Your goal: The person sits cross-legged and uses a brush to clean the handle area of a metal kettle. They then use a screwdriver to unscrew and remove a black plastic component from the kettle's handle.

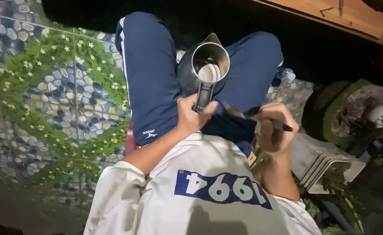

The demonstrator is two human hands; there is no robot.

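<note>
A steel kettle [202, 65] with an open top and a black handle rests between my knees, on my blue trousers. My left hand [193, 115] grips the lower end of the kettle's black handle. My right hand [275, 128] hovers to the right of the kettle, closed around a thin dark tool [261, 118] like a screwdriver, whose tip points left toward the handle. The inside of the kettle shows a pale, shiny base.
The floor on the left has tiles [47, 95] patterned with pebbles, leaves and small flowers. A clear plastic bottle [286, 74] lies by my right knee. Stacked white containers [326, 163] and pots with plants stand on the right. A wooden board [352, 15] runs along the top right.
</note>
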